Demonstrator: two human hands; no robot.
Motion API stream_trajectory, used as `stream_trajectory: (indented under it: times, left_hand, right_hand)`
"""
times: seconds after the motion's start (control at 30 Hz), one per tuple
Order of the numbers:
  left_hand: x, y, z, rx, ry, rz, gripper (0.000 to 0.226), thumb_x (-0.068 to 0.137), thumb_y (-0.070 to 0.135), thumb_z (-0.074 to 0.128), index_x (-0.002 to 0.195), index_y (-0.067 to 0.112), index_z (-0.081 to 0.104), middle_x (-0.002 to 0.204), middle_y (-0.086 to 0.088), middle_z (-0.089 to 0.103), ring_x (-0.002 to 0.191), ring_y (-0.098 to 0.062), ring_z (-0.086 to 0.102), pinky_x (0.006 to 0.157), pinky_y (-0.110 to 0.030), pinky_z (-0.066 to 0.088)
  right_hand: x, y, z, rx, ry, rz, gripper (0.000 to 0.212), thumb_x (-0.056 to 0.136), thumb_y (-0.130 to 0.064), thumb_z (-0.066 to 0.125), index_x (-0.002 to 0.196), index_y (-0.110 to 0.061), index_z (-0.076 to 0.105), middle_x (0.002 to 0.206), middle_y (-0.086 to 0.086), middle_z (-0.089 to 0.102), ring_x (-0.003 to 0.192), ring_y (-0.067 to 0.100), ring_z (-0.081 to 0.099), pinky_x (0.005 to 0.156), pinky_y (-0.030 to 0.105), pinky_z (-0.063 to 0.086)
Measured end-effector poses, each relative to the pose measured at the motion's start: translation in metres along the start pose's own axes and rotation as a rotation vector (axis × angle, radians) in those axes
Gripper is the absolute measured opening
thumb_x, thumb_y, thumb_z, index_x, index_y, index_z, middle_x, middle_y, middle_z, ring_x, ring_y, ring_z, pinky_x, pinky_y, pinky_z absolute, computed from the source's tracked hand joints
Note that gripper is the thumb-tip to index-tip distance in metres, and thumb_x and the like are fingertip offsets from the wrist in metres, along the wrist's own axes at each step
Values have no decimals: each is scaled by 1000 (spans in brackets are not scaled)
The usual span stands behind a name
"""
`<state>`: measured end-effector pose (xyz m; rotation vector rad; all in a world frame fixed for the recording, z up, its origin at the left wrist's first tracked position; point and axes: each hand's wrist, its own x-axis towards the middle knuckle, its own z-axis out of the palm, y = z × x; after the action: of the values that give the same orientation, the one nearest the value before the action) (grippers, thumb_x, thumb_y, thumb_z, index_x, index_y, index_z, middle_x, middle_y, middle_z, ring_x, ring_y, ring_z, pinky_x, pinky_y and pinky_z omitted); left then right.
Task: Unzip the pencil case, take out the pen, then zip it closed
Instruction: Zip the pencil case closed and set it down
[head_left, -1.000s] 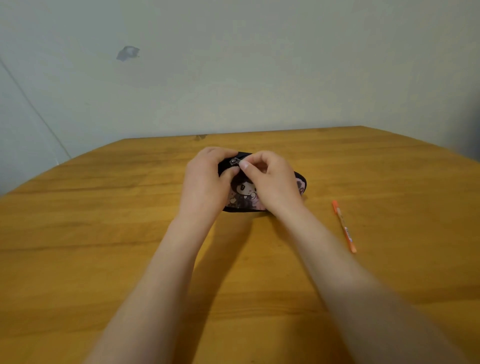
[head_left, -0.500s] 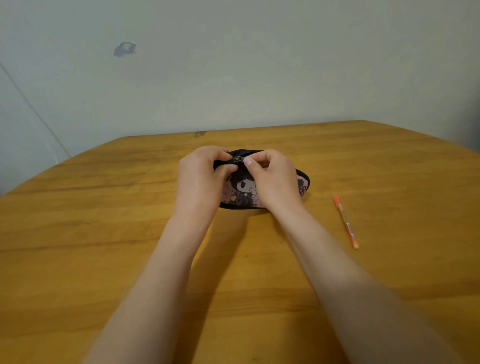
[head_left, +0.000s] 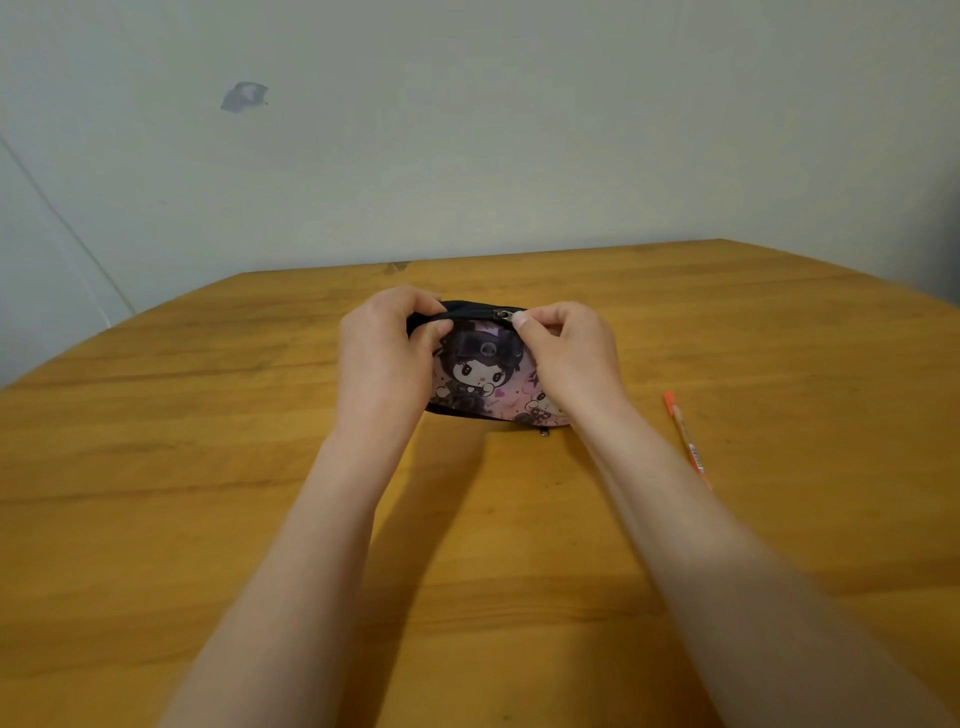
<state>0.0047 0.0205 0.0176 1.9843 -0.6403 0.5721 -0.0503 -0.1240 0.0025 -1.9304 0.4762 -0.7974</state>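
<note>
A pink and black cartoon-print pencil case (head_left: 483, 382) stands on its edge on the wooden table (head_left: 208, 467), zipper side up. My left hand (head_left: 384, 358) pinches the case's top left end. My right hand (head_left: 571, 353) pinches the metal zipper pull (head_left: 503, 314), which sits about midway along the black zipper. The right part of the case is hidden behind my right hand. An orange pen (head_left: 685, 436) lies on the table to the right of my right forearm, apart from the case.
A pale wall (head_left: 467, 130) rises just behind the table's far edge. A small metal bit (head_left: 544, 433) pokes out under the case's lower edge. Bare wood surrounds the case on all sides.
My right hand has drawn the zipper pull to the right, away from my left hand. More of the cartoon print shows between the hands. The pen has stayed where it was.
</note>
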Motion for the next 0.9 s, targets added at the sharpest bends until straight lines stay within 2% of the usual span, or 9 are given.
stream_trajectory:
  times: [0.17,0.27,0.4,0.57,0.7,0.8,0.9]
  left_hand:
    - [1,-4,-2,12,31,-10,12,81,3,66,85,15,66,96,2,71,92,-17,65,83,-35,52]
    - [1,-6,-3,32,43,-17,12,82,3,65,86,14,65,95,1,71,90,-18,65,79,-33,51]
    - [2,-10,-3,45,55,-51,13,83,1,63,86,14,64,92,0,69,88,-19,64,75,-32,51]
    - [3,-14,-4,74,62,-62,12,83,0,61,87,11,63,91,-3,70,89,-22,64,77,-37,52]
    - [3,-17,-5,83,64,-70,12,82,-2,59,87,9,62,92,-5,70,90,-25,63,77,-40,51]
    - [3,-18,-5,94,63,-81,13,82,-2,57,86,10,60,92,-6,69,90,-26,63,77,-43,51]
    - [2,-20,-5,101,66,-85,14,82,-2,57,86,11,59,90,-6,68,88,-27,62,75,-45,52]
  right_hand:
    - [1,7,-7,-6,5,41,12,93,-30,60,86,-21,65,77,-18,59,72,-3,55,60,14,39]
    - [0,9,-10,-17,7,64,17,93,-30,61,91,-16,70,87,-8,68,84,9,62,70,24,44]
    - [-2,13,-13,-41,4,68,18,93,-30,60,76,-27,63,84,-7,67,86,15,66,75,32,51]
    - [-4,20,-16,-60,3,84,17,93,-30,60,77,-26,63,72,-11,64,73,13,64,59,25,45]
    - [-5,24,-19,-80,12,96,16,93,-29,60,81,-21,67,77,-6,68,80,17,67,69,32,50]
    - [-6,25,-21,-79,22,98,16,93,-29,61,79,-23,66,75,-7,66,82,18,67,70,32,50]
    - [-7,28,-22,-76,20,112,14,93,-30,61,84,-23,68,84,-4,70,85,18,68,76,36,55]
